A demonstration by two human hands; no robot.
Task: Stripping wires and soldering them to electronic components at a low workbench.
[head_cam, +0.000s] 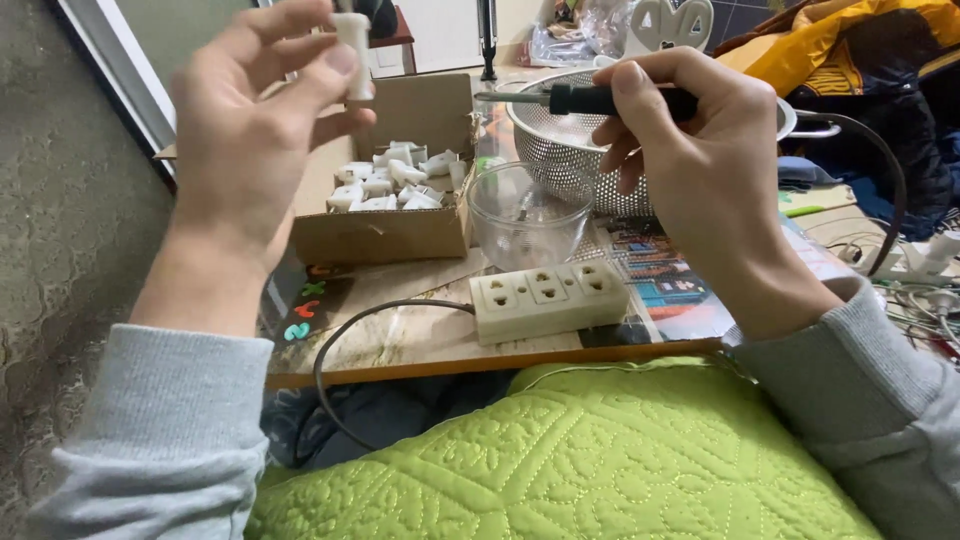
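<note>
A green quilted blanket (570,460) covers the lap at the near edge. Beyond it, a cream power strip (548,298) lies on the worktop (400,345). Behind stand a clear glass bowl (527,215), a cardboard box (385,235) of white parts and a metal colander (560,150). Raised above these, the left hand (250,130) pinches a small white plug part (354,50) between its fingers; the right hand (700,150) grips a black-handled screwdriver (590,99), its tip pointing towards that part.

brown cardboard box (385,235) — open, table's far left | white parts inside
</note>
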